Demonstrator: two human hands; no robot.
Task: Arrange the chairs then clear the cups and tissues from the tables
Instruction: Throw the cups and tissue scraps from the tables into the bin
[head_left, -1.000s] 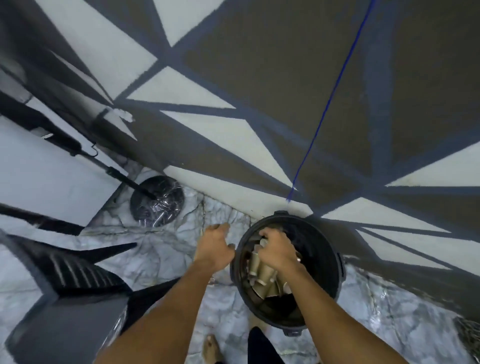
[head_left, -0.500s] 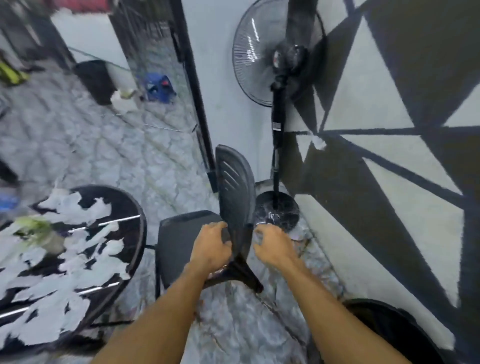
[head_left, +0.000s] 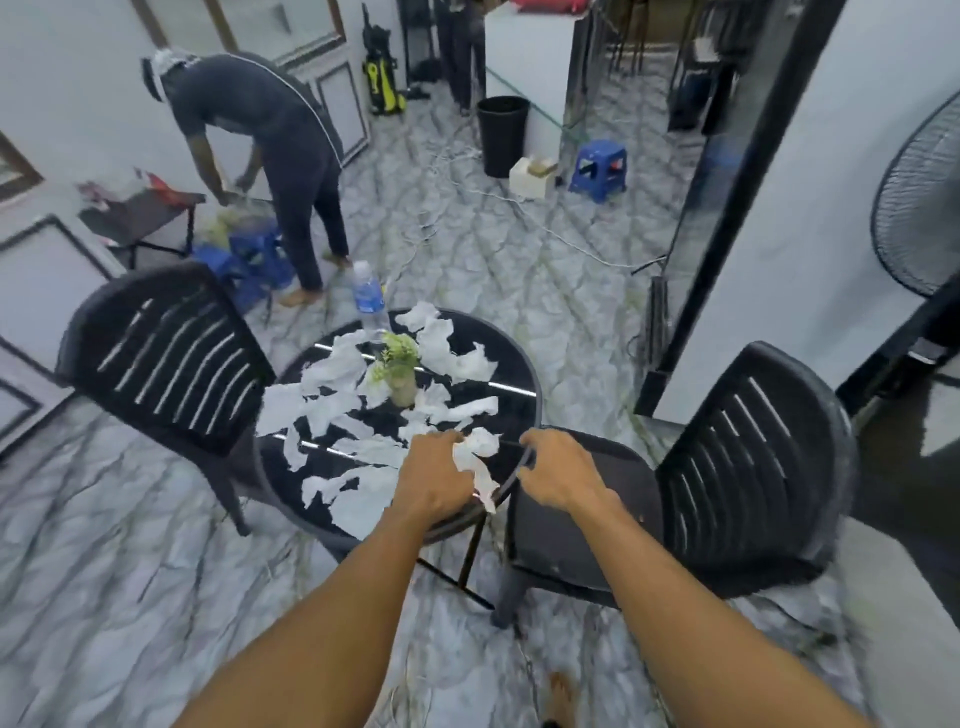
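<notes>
A round black table (head_left: 527, 387) carries several crumpled white tissues (head_left: 332, 405), a small potted plant (head_left: 399, 371) and a water bottle (head_left: 368, 296). My left hand (head_left: 434, 480) sits at the table's near edge and grips a white tissue (head_left: 475, 454). My right hand (head_left: 558, 470) hovers just right of it over the table rim, fingers curled, holding nothing that I can see. Two black slatted chairs flank the table: one on the left (head_left: 166, 358) and one on the right (head_left: 743, 467).
Another person (head_left: 270, 135) bends over blue stools (head_left: 249, 260) at the back left. A black bin (head_left: 501, 132), a blue stool (head_left: 597, 169) and loose cables (head_left: 467, 208) lie further back. A standing fan (head_left: 919, 208) is at the right wall.
The view swung from the bin with cups, past the fan and chair, to the table. My left hand now grips a tissue at the table's edge.
</notes>
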